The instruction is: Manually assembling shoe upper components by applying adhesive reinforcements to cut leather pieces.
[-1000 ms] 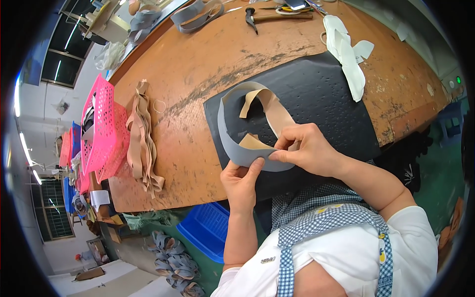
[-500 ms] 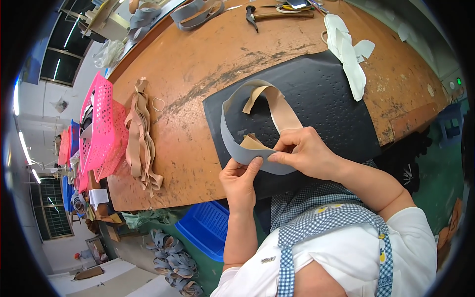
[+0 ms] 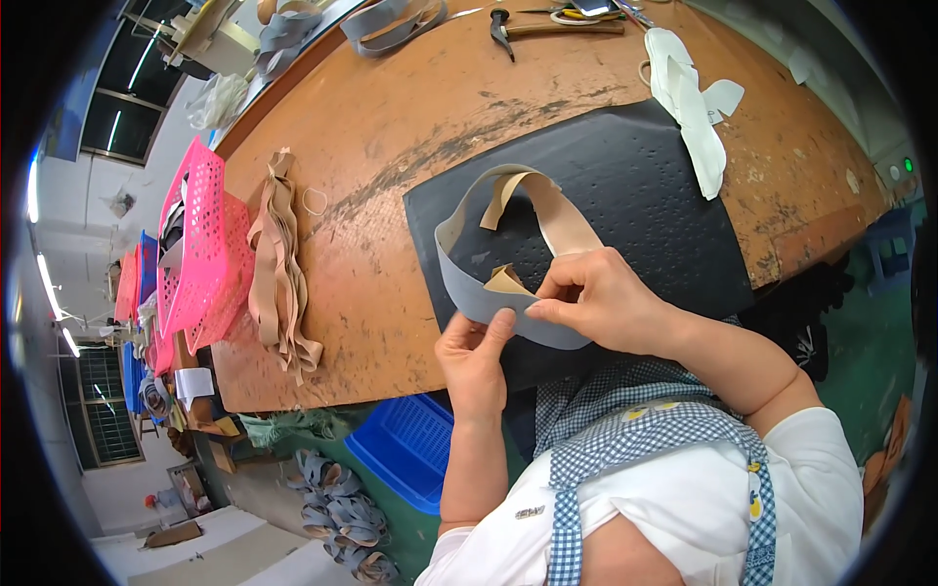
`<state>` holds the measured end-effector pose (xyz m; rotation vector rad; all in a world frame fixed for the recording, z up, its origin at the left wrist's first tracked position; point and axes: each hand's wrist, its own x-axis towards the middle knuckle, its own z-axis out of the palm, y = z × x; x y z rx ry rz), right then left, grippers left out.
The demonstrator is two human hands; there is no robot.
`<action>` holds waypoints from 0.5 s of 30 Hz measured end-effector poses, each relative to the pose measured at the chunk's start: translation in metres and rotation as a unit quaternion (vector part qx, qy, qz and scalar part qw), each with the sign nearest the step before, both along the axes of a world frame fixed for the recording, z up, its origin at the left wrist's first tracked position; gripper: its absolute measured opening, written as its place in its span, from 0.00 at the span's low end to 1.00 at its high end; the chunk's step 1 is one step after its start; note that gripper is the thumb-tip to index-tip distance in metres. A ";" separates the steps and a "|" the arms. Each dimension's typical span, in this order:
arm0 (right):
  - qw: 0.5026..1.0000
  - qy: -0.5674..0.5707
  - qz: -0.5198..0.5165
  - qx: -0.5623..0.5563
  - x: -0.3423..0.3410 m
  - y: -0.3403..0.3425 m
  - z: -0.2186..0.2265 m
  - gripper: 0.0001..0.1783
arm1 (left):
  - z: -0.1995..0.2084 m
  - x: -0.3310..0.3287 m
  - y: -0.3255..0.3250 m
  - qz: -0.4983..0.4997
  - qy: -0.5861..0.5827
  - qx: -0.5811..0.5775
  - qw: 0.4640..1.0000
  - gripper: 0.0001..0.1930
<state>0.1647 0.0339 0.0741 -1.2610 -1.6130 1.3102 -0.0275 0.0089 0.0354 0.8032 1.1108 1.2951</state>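
A long strip, grey-blue on one face and tan on the other, curves in a loop above a black mat. My left hand pinches its near edge between thumb and fingers. Just to the right, my right hand also grips the strip, thumb and forefinger pressed together on its upper edge. A tan backing piece stands up behind the strip between my hands. At the far side of the loop, one tan end curls inward. Parts of the strip are hidden behind my right fingers.
Tan strips lie in a bundle left of the mat, beside a pink perforated basket. A hammer and grey strips are at the back. White pattern pieces overlap the mat's right corner. A blue basket sits below the table edge.
Both hands stay on the strip with almost the same grip. The strip's near part and the tan piece behind it have shifted slightly; my left fingers have moved a little.
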 end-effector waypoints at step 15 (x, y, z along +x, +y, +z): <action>0.993 -0.036 0.019 0.107 -0.006 0.000 -0.003 0.09 | 0.010 -0.009 0.009 0.016 -0.042 -0.002 0.999 0.04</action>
